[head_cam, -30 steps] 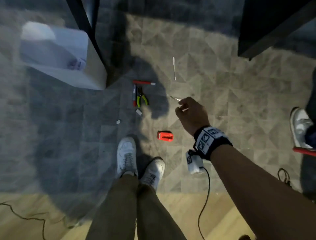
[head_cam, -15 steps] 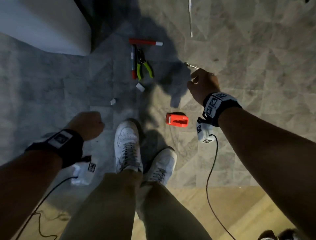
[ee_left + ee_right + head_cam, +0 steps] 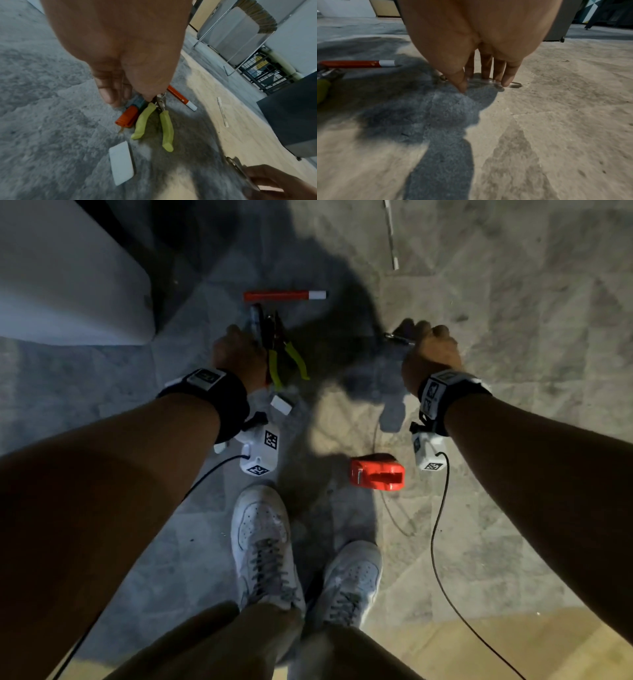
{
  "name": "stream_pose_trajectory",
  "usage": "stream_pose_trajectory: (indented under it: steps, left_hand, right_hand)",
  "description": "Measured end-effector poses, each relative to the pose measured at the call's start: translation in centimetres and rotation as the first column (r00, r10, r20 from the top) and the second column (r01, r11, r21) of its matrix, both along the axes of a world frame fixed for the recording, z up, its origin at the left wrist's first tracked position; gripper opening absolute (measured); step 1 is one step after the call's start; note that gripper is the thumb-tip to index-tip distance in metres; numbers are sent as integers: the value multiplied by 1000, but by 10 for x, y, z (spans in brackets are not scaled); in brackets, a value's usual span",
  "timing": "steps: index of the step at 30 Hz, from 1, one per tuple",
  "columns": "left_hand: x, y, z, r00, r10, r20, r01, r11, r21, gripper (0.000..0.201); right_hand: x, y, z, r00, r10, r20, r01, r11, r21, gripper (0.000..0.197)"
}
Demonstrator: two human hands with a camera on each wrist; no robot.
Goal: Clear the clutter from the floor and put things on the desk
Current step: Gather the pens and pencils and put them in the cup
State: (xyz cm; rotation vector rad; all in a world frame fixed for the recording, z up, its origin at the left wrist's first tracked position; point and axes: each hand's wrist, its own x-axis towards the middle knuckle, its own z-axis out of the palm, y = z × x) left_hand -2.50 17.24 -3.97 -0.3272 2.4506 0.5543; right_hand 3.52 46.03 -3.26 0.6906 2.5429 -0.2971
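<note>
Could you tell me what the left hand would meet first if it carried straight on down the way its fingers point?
Probably the pliers: the left hand points its fingers at their metal head, though contact is unclear.

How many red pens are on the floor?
2: one red pen lies crosswise beyond the pliers; another lies beside them under the left hand. More may be hidden.

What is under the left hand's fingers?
The left hand reaches a grey-and-orange marker beside the green-handled pliers. The fingers cover the marker's far end, so contact is unclear.
</note>
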Motion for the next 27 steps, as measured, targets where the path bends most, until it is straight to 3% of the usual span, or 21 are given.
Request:
stream_pose_trajectory:
  steps: [4,7,9,12,18,22,27]
  left_hand:
    - [-7,2,-7,997,-71,37,74,995,-61,58]
    - [-14,0,-5,986,-139,89,145,988,-57,48]
    - [-13,-2,2,980,-155,121,156,988,5,32]
    - [1,0,24,987,-101,128,86,989,121,34]
    - [43,3,108,973,128,193,-194,905,378,25]
    - [59,-3,180,971,157,178,-226,847,482,26]
    - [74,-3,307,967,186,172,-251,794,554,23]
  right_hand:
    - [-6,1,-8,999,44,21,-45,997,59,46]
    - [-7,-2,-9,997,66,39,-69,995,69,44]
    - [-5,-9,-6,997,78,20,-78,997,-10,44]
    - [0,-30,13,999,-32,-19,28,983,-183,34]
    - [20,-81,89,980,-174,-94,123,907,-404,25]
    - [32,-104,166,968,-207,-139,111,856,-504,19]
    - [40,-117,287,977,-109,-184,5,871,-492,19]
